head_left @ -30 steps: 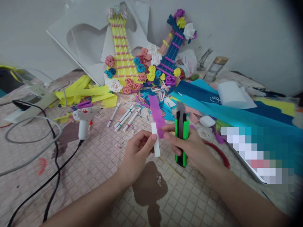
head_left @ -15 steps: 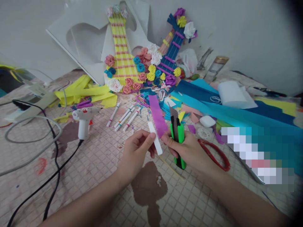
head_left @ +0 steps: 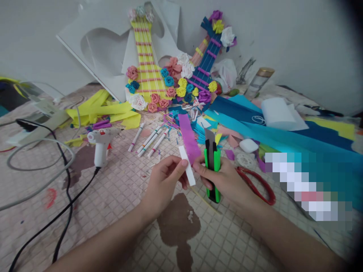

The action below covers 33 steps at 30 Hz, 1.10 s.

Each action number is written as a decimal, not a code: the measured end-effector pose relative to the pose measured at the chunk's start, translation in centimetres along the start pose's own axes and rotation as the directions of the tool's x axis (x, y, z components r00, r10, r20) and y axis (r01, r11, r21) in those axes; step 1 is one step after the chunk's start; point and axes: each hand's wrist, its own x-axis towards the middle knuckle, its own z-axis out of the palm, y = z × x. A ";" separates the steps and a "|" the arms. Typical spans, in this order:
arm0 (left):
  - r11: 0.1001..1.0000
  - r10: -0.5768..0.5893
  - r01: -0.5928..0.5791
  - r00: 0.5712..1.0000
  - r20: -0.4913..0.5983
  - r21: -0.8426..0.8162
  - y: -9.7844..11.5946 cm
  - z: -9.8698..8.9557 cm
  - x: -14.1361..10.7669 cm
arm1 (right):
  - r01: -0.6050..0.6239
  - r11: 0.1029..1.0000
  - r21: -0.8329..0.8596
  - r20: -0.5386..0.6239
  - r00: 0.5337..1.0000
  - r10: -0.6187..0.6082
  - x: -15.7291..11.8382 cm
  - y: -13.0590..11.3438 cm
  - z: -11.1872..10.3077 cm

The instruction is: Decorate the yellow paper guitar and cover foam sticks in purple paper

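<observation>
My left hand [head_left: 170, 175] pinches a small white strip [head_left: 187, 166] between thumb and fingers, near the middle of the view. Just to its right, my right hand [head_left: 217, 173] is wrapped round a green and black utility knife [head_left: 216, 162], held upright with its blade out at the top. A purple paper strip [head_left: 188, 136] runs down behind the white strip, its lower end by my right fingertips. Several white sticks with coloured bands [head_left: 147, 140] lie beyond my left hand.
A white glue gun [head_left: 100, 147] with a black cable stands left. Behind are a yellow paper guitar [head_left: 146, 56] and a blue one [head_left: 205, 62] with paper flowers. Red-handled scissors [head_left: 258, 185], blue paper [head_left: 283, 132] and a white roll [head_left: 278, 113] lie right.
The white strip has turned slightly and shifted a little to the right in my left hand. Otherwise both hands keep nearly the same place and hold.
</observation>
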 end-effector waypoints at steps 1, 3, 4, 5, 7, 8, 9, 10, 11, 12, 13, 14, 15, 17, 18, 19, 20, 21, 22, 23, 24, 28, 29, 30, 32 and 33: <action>1.000 0.001 -0.001 1.000 -0.009 0.013 0.0 0.0 0.0 | -0.001 1.000 -0.005 -0.017 1.000 0.001 0.1 0.1 0.0; 0.999 0.004 -0.003 1.000 -0.026 0.049 0.0 -0.1 0.0 | 0.004 1.000 -0.007 -0.061 0.998 -0.004 0.1 0.2 0.0; 0.998 0.007 -0.005 1.000 -0.029 0.069 0.0 -0.2 0.0 | 0.004 1.000 0.011 -0.071 0.997 -0.003 0.1 0.2 0.0; 0.996 0.011 -0.009 1.000 -0.022 0.090 0.0 -0.2 -0.1 | -0.003 0.999 0.041 -0.068 0.998 0.006 0.1 0.1 0.1; 0.991 0.033 -0.033 0.999 0.006 0.132 0.1 -0.2 -0.3 | -0.027 0.992 0.123 -0.037 0.999 0.031 0.1 0.0 0.3; 0.987 0.042 -0.046 0.999 0.030 0.152 0.2 -0.2 -0.4 | -0.042 0.986 0.162 -0.020 0.999 0.046 0.1 -0.1 0.4; 0.984 0.051 -0.060 0.997 0.057 0.170 0.2 -0.1 -0.4 | -0.060 0.980 0.192 0.001 0.998 0.061 0.0 -0.1 0.4; 0.981 0.055 -0.069 0.995 0.081 0.183 0.3 0.0 -0.5 | -0.073 0.975 0.211 0.019 0.997 0.071 0.0 -0.2 0.5; 0.979 0.054 -0.072 0.993 0.101 0.190 0.3 0.0 -0.6 | -0.081 0.972 0.222 0.034 0.997 0.076 0.0 -0.2 0.6; 0.979 0.050 -0.071 0.992 0.112 0.190 0.3 0.1 -0.6 | -0.085 0.969 0.231 0.047 0.996 0.076 0.0 -0.2 0.6; 0.981 0.043 -0.064 0.993 0.113 0.184 0.3 0.1 -0.6 | -0.086 0.968 0.235 0.058 0.996 0.074 0.0 -0.2 0.6; 0.983 0.037 -0.055 0.994 0.103 0.175 0.2 0.1 -0.5 | -0.082 0.970 0.230 0.070 0.995 0.068 -0.1 -0.2 0.5; 0.986 0.029 -0.042 0.996 0.084 0.161 0.2 0.1 -0.4 | -0.079 0.973 0.218 0.082 0.995 0.063 -0.1 -0.3 0.5; 0.992 0.015 -0.020 0.999 0.043 0.123 0.0 0.0 -0.2 | -0.082 0.978 0.192 0.109 0.992 0.061 0.0 -0.3 0.4; 0.995 0.011 -0.013 1.000 0.023 0.102 -0.1 0.0 -0.1 | -0.086 0.979 0.186 0.122 0.990 0.064 0.0 -0.4 0.3; 0.997 0.010 -0.010 1.000 0.006 0.082 -0.2 -0.1 0.0 | -0.091 0.978 0.185 0.136 0.988 0.066 0.0 -0.3 0.3; 0.998 0.012 -0.012 1.000 -0.012 0.066 -0.3 -0.2 0.1 | -0.094 0.978 0.189 0.150 0.987 0.066 0.0 -0.3 0.3; 0.998 0.017 -0.016 0.999 -0.027 0.056 -0.4 -0.3 0.1 | -0.094 0.977 0.192 0.161 0.985 0.063 0.0 -0.3 0.3; 0.998 0.025 -0.023 0.999 -0.042 0.051 -0.4 -0.3 0.2 | -0.091 0.977 0.193 0.173 0.983 0.058 0.0 -0.2 0.2; 0.998 0.033 -0.030 0.998 -0.054 0.051 -0.4 -0.4 0.2 | -0.091 0.978 0.189 0.185 0.981 0.055 0.0 -0.1 0.2; 0.998 0.039 -0.035 0.997 -0.061 0.052 -0.4 -0.4 0.2 | -0.091 0.979 0.183 0.196 0.979 0.055 0.0 -0.1 0.2; 0.997 0.053 -0.049 0.996 -0.067 0.057 -0.3 -0.5 0.3 | -0.102 0.979 0.178 0.209 0.976 0.064 -0.2 0.0 0.4; 0.997 0.056 -0.052 0.996 -0.068 0.059 -0.3 -0.5 0.3 | -0.105 0.978 0.183 0.187 0.980 0.070 -0.2 0.0 0.5; 0.996 0.063 -0.059 0.996 -0.068 0.061 -0.3 -0.5 0.3 | -0.103 0.977 0.186 0.152 0.986 0.075 -0.1 0.0 0.5; 0.995 0.084 -0.081 0.995 -0.059 0.051 -0.3 -0.5 0.4 | -0.081 0.983 0.162 0.061 0.996 0.072 0.0 0.0 0.3; 0.995 0.094 -0.093 0.994 -0.052 0.038 -0.3 -0.6 0.5 | -0.059 0.990 0.129 0.017 0.998 0.057 0.2 0.1 0.1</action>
